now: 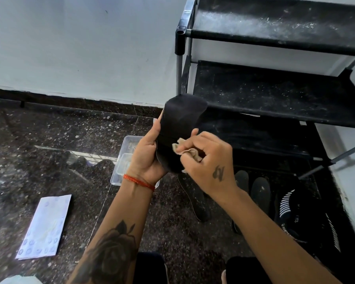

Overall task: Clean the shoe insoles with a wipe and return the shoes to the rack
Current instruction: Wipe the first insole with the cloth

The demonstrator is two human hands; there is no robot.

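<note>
Insole, black, is up in the air btwn both hands, just in front of the rack's lower shelf, toe end pointing up and away. Left hand grips it along the left edge, thumb on the near face, fingers wrapped behind; red thread band on that wrist. Right hand pinches a crumpled beige wipe w/ curled fingers and presses it on the insole's lower half.

Nearest the person: tattooed left forearm, dark knees at the bottom edge. On the speckled dark floor, low left, a flat white wipe packet w/ blue dots lies well apart from the hands. Under the hands a clear plastic box sits on the floor, partly hidden by the left wrist. Right of that another dark insole lies flat, then two more side by side, and a black shoe w/ white stripes near the rack's foot.

Farther back the black shoe rack, dusty fabric shelves on metal poles, stands against the white wall.
</note>
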